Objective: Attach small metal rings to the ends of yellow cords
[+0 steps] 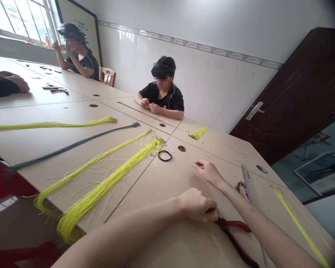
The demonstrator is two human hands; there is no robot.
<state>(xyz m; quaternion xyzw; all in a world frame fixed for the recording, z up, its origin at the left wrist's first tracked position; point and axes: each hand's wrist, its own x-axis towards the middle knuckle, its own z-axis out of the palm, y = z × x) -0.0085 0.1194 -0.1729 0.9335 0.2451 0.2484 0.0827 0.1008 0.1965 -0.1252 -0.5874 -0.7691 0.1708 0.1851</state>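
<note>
Likely hazards: sideways sweep of left hand [197, 204] could knock red-and-black pliers [225, 224], lying on table [156, 184] with handles spread and jaws hidden behind that hand; loose strands of yellow cord bundle [115, 176], off to left, could tangle if dragged; its end, drooping over table edge, might pull it off. Left hand: fingers curled together in loose fist, just beside pliers, contact uncertain. Right hand [207, 171]: ahead of left, thumb and fingertips together. Whether either grips anything thin, cannot tell.

Smooth matt tabletop [145, 190], glossy wall tiles [212, 74], shiny metal door handle [255, 111], plastic-looking pliers grips [238, 224]
</note>
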